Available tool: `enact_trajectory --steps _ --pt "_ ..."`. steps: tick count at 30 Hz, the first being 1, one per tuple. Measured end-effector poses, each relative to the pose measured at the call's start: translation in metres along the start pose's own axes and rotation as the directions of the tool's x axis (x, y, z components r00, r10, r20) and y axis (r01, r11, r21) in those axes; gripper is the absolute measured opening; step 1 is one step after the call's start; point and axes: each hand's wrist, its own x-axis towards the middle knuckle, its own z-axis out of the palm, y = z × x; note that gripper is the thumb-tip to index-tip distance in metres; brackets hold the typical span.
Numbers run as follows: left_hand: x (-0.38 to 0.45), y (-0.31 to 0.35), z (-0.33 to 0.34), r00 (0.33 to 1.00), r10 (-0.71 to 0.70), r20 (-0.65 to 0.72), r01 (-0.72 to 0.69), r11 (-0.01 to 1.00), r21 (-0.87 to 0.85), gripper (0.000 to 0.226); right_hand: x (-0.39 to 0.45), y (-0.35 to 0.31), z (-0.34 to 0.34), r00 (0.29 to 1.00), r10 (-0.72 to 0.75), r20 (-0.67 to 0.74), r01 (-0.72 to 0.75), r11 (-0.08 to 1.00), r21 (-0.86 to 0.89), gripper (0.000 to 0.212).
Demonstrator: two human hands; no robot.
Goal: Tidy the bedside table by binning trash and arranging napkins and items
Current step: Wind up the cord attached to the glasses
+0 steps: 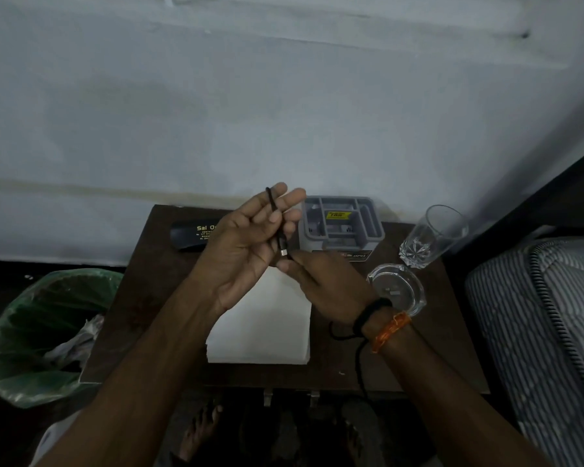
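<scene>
Standing barefoot at the near edge of the worktop [452,348], the person has both arms raised over it, and the feet show dimly below the front edge. The right hand [327,284] pinches the lower run of a black charging cable [279,227] just under its metal plug; its grip is closed on the cord, though the fingertips are partly hidden behind the left hand. From the right wrist a dark strand trails down past the table's front edge; whether that is the cable's tail or a loose thread of the black wristband cannot be told.

The left hand [246,241] is held palm-up with fingers loosely bent, the cable looped over them, apparently serving as a former for coiling the cord into a neat bundle before it is set down.

Under the hands lies a squared stack of white napkins [260,332], seemingly already arranged. Right of it sits a glass ashtray [398,288], and beyond that an empty glass tumbler [432,234].

Left of the table, a bin lined with a green bag [38,332] holds crumpled trash. At the back edge stand a grey plastic tray-like box [343,224] with a yellow label and a dark spectacle case [189,237], its lettering half covered by the left hand. A striped mattress [536,332] is cut off at right.
</scene>
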Motion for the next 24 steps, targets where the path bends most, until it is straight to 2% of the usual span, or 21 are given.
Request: enact_trajectory --steps 2,6,10,13,15,18,19,21,24 --pt "0.001 -0.003 0.0 0.996 0.027 -0.08 -0.02 0.996 0.087 0.056 -0.002 -0.002 -0.002 1.0 -0.024 0.003 0.024 0.999 -0.039 0.039" --pt "0.003 -0.008 0.004 0.972 0.052 -0.227 0.026 0.944 0.328 0.053 -0.004 0.0 -0.012 0.996 -0.05 -0.069 0.04 0.99 -0.132 0.031" --pt "0.003 -0.007 0.006 0.978 0.062 -0.202 0.029 0.908 0.419 0.046 -0.006 0.004 -0.022 0.995 -0.057 -0.078 0.047 0.991 -0.125 0.027" --pt "-0.001 -0.006 0.006 0.985 0.084 -0.148 0.01 0.841 0.541 0.045 -0.008 0.003 -0.027 0.994 -0.087 -0.073 0.079 0.992 -0.101 0.025" --pt "-0.004 -0.009 0.006 0.991 0.104 -0.087 -0.019 0.746 0.666 0.043 -0.009 0.0 -0.029 0.99 -0.12 -0.072 0.112 0.989 -0.101 0.023" --pt "-0.008 -0.015 0.004 0.994 0.064 0.09 -0.11 0.489 0.866 0.038 -0.012 -0.003 -0.034 0.975 -0.164 -0.152 0.144 0.981 -0.129 0.017" --pt "-0.008 -0.016 0.004 0.991 0.037 0.129 -0.132 0.44 0.888 0.036 -0.013 -0.003 -0.036 0.969 -0.173 -0.179 0.149 0.979 -0.139 0.016" --pt "-0.008 -0.017 0.004 0.99 -0.004 0.144 -0.126 0.457 0.88 0.033 -0.014 -0.001 -0.04 0.953 -0.196 -0.233 0.163 0.975 -0.154 0.016" --pt "-0.007 -0.014 0.008 0.986 -0.101 0.135 -0.041 0.632 0.774 0.029 -0.014 0.003 -0.044 0.914 -0.195 -0.357 0.141 0.975 -0.17 0.017"
